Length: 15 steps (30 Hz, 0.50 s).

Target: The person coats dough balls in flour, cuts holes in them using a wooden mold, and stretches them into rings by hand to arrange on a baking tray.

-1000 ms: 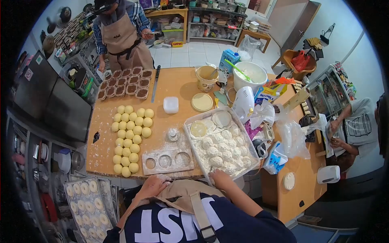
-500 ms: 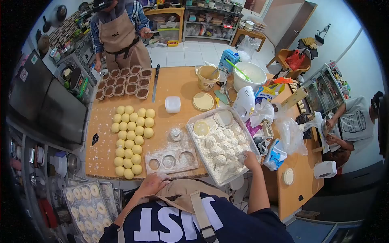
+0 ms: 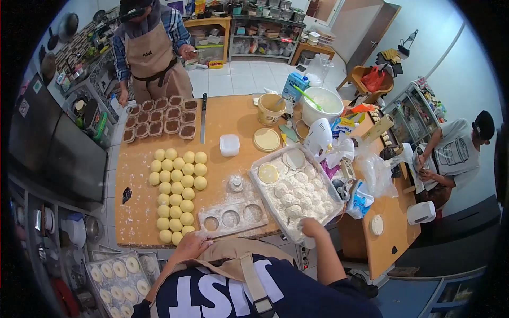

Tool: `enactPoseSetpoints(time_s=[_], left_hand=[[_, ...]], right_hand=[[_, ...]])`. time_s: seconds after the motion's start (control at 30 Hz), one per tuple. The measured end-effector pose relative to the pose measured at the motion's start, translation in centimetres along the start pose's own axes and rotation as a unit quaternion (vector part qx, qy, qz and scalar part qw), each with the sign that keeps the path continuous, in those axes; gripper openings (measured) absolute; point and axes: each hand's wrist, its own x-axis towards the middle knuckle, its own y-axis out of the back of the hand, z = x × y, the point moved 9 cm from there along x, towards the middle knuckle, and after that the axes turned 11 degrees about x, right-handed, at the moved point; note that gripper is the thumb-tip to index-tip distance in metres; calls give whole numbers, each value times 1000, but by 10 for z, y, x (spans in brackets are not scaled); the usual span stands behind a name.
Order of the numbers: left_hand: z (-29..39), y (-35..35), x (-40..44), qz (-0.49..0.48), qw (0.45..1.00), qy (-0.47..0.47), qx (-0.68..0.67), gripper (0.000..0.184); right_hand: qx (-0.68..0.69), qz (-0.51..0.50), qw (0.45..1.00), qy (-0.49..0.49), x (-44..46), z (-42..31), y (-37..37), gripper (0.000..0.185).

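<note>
My right hand (image 3: 313,229) is at the near edge of a white tray (image 3: 254,183) of flour, its fingers curled. Whatever they hold, if anything, cannot be made out. Flour-coated dough balls (image 3: 295,198) crowd the tray, and a round yellowish lid-like disc (image 3: 268,173) lies at its left side. My left hand (image 3: 192,246) rests at the table edge, fingers stretched and floury, near a floured board with round holes (image 3: 233,218). Beyond that board stands a small floured knobbed piece (image 3: 235,183). Rows of smooth yellow dough balls (image 3: 176,187) lie to the left.
Chocolate-topped cups (image 3: 159,116) and a knife (image 3: 203,117) lie at the back. A white container (image 3: 229,145), a tub (image 3: 271,109), a mixing bowl (image 3: 323,103) and a hand mixer (image 3: 318,137) stand around. Ring-shaped dough fills a tray (image 3: 101,289) below left. Two other people (image 3: 151,47) work nearby.
My right hand has moved left and towards me along the tray, to its near edge. My left hand stays near the holed board. The view has shifted slightly.
</note>
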Motion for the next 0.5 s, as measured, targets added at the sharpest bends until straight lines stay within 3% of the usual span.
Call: enactPoseSetpoints(time_s=[0.1, 0.5], left_hand=[[-1, -1, 1, -1, 1000, -7, 4, 27], [18, -9, 12, -16, 1000, -5, 21, 28]], right_hand=[[-16, -2, 992, -124, -19, -24, 9, 27], [-52, 6, 982, -180, -23, 7, 21, 27]])
